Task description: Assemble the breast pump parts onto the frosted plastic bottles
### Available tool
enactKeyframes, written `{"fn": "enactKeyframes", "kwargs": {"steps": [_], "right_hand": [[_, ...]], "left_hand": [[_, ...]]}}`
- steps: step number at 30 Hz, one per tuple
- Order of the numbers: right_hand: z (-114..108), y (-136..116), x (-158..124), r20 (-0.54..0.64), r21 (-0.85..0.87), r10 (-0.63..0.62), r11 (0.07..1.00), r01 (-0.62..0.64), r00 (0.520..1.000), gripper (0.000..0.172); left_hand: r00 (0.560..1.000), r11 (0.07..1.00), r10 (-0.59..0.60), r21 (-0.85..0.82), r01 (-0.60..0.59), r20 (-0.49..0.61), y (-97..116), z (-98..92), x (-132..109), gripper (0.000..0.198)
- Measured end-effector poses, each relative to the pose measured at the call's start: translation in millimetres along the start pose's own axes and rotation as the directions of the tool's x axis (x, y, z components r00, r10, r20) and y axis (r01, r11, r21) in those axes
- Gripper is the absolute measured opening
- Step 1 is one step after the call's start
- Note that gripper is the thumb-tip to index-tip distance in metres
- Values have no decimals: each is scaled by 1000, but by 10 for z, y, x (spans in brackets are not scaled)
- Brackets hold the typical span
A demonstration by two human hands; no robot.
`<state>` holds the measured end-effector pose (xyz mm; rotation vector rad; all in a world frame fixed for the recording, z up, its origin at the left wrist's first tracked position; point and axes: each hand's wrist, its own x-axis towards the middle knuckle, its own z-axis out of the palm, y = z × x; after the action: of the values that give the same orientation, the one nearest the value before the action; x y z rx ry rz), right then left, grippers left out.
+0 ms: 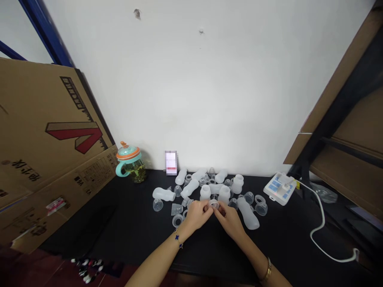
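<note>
My left hand [196, 216] and my right hand [231, 220] meet at the middle of the table's front half. Between their fingertips they pinch a translucent bottle collar ring [214, 203], one hand on each side. Just beyond it two frosted baby bottles, a left one [205, 192] and a right one [224, 194], stand upright. Another frosted bottle [248, 213] lies on its side by my right hand. To the left of my left hand are a loose collar ring [177, 221] and a clear cap [176, 209]. Whether a nipple sits inside the held ring is too small to tell.
More bottles, clear dome caps [158, 204] and rings spread over the black table [134, 227]. A teapot [131, 163] with leaves stands at the left, near a large cardboard box [38, 131]. On the right a power strip [279, 188] has a white cable [322, 217].
</note>
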<state>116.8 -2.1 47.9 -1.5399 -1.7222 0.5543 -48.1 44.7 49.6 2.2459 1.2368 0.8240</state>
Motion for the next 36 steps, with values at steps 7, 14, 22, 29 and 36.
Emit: {"fn": "enactKeyframes", "kwargs": {"steps": [7, 14, 22, 29, 36], "right_hand": [[-7, 1, 3, -11, -4, 14, 1000, -14, 1000, 31], [-23, -25, -6, -4, 17, 5, 1000, -5, 1000, 33], [3, 31, -8, -3, 36, 6, 999, -5, 1000, 29], [-1, 27, -9, -2, 32, 3, 999, -3, 1000, 30], [10, 48, 5, -17, 13, -7, 1000, 7, 1000, 30]], "left_hand": [[999, 998, -13, 58, 16, -42, 10, 10, 0, 24], [998, 1000, -2, 8, 3, -56, 17, 7, -17, 21], [1000, 999, 16, -51, -17, -19, 22, 4, -9, 22], [1000, 1000, -19, -24, 19, -10, 38, 5, 1, 24], [1000, 1000, -21, -4, 21, 2, 37, 15, -2, 23]]}}
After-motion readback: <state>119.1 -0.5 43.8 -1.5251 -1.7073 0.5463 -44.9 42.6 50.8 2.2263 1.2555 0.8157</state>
